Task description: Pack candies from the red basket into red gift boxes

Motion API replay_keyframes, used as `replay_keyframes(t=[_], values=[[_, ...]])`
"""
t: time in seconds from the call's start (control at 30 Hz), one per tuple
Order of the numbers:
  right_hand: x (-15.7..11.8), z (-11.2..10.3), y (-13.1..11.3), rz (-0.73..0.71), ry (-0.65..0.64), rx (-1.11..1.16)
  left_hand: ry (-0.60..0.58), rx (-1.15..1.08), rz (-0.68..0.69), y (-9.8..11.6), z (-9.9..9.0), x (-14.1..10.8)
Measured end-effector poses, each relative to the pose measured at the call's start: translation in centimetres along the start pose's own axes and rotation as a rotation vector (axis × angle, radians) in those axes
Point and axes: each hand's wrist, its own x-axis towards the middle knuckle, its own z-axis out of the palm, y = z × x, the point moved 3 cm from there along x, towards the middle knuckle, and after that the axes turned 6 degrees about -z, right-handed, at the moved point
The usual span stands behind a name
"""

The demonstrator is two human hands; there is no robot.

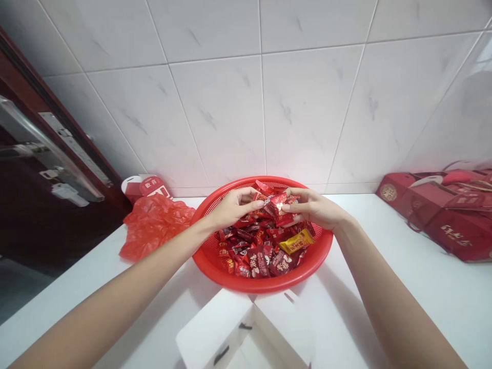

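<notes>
A red plastic basket (215,279) full of wrapped candies (259,259) stands on the white table. Over its far half, my left hand (246,203) has its fingers closed on a red-wrapped candy. Close beside it, my right hand (309,207) grips more red-wrapped candies (280,205) between thumb and fingers. The two hands nearly meet, and the exact number of pieces in them is hidden. A yellow-wrapped candy (297,241) lies on the pile below my right hand. In front of the basket sits an open white paper box (217,328), its near part cut off by the frame.
A crumpled red plastic bag (154,225) lies left of the basket, with a red and white carton (146,187) behind it. Several dark red gift boxes (442,210) stand at the right. A tiled wall (303,113) rises behind; a dark door (46,169) is at left.
</notes>
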Motion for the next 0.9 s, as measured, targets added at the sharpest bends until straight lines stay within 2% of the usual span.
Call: replay_keyframes(t=[0.27, 0.53, 0.77, 0.9], values=[[0.5, -0.7, 0.5, -0.053, 0.095, -0.004, 0.087, 0.009, 0.010, 0.5, -0.4, -0.1], [0.6, -1.1, 0.4, -0.093, 0.235, -0.076, 0.037, 0.021, -0.016, 0.5, -0.3, -0.2], [0.5, -0.9, 0.1, -0.151, 0.192, 0.023, -0.145, -0.040, -0.060, 0.0, 0.3, -0.4], [0.4, -0.8, 0.1, -0.149, 0.152, -0.042, -0.130, -0.040, -0.030, -0.1, 0.3, -0.3]])
